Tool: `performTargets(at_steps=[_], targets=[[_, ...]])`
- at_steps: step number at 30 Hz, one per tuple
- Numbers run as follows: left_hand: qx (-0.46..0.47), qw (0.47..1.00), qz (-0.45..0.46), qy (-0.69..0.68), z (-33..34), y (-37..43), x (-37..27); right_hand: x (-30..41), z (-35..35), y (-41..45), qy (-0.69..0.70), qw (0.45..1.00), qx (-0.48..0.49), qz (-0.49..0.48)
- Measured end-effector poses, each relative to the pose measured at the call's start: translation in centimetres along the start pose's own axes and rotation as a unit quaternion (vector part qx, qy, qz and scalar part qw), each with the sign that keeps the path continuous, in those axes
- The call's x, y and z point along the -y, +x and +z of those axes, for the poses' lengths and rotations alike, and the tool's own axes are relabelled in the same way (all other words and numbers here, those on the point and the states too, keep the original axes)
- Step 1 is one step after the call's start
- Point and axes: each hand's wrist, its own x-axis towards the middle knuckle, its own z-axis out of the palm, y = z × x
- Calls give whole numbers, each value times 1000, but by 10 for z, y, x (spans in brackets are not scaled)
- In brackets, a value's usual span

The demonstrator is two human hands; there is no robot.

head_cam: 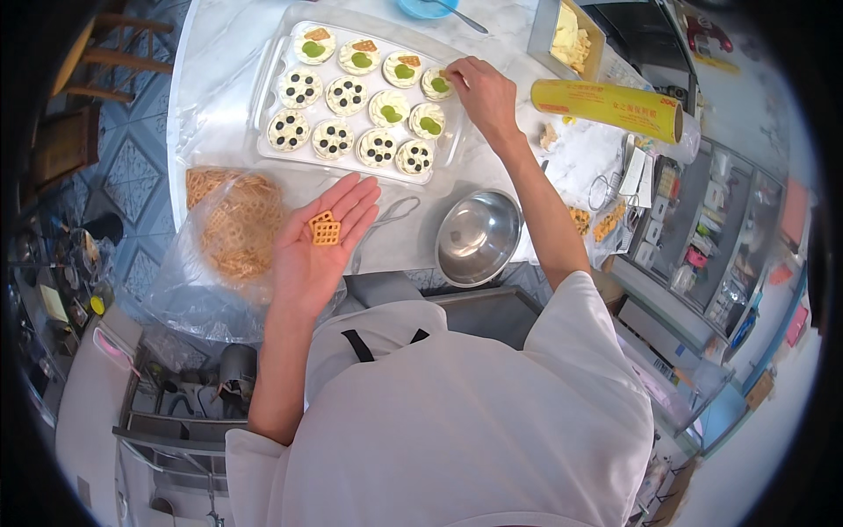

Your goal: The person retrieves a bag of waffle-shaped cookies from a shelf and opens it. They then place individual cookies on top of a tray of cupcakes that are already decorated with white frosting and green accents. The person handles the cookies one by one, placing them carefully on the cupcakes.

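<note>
My left hand [316,244] is palm up with its fingers extended, and a few lattice crackers [326,232] rest on it. My right hand [484,95] pinches another lattice cracker [444,74], mostly covered by the fingers, at a cream-topped cup [435,84] bearing green fruit pieces. That cup is at the right end of the back row in a white tray [260,148]. Three cups in this row, such as the leftmost cup [315,43], carry a cracker and green fruit. Nearer cups have dark berries, like this cup [288,130], or green fruit alone, like this cup [388,108].
An open plastic bag of crackers [234,224] overhangs the table's front left. A steel bowl [477,237] sits at the front edge, near a whisk-like wire tool [388,214]. Rightward are a yellow film roll [606,109], a box of yellow pieces [571,39] and a whisk [602,191].
</note>
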Motion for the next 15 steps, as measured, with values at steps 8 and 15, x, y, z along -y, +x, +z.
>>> performTargets(at_steps=[8, 15], targets=[[6, 999, 6, -36, 2, 5, 2, 96, -67, -23, 193, 981, -12, 25], [22, 999, 26, 4, 8, 10, 6, 202, -87, -72, 291, 945, 81, -123]])
